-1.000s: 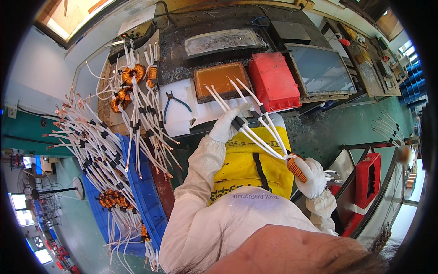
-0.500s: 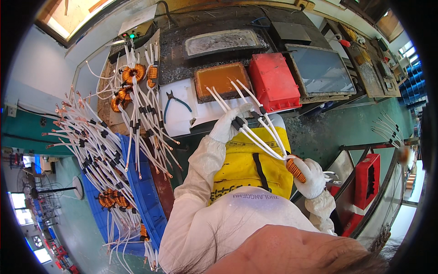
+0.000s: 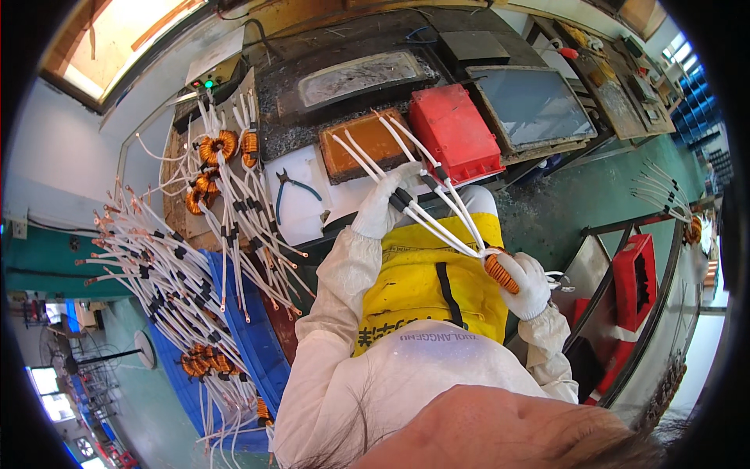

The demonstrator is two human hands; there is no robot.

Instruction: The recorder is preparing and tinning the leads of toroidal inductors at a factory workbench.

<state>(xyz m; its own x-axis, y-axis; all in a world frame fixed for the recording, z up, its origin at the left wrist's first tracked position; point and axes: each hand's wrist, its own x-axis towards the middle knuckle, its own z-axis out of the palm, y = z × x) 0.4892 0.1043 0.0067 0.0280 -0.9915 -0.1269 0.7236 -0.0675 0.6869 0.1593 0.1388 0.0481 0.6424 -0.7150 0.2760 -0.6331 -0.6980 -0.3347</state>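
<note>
Over the yellow apron [image 3: 402, 293], 2 hands [image 3: 376, 211] [image 3: 529, 289] hold a coil [image 3: 500, 273].

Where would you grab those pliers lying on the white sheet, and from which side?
Probably by both blue-green handles, coming from the person's side: the pliers lie open on the white sheet, handles spread toward the person, jaws pointing away.

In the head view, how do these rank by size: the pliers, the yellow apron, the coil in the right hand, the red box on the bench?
1. Apron
2. Red box
3. Pliers and coil: unranked; they span about alike, and the right hand hides part of the coil.
</note>
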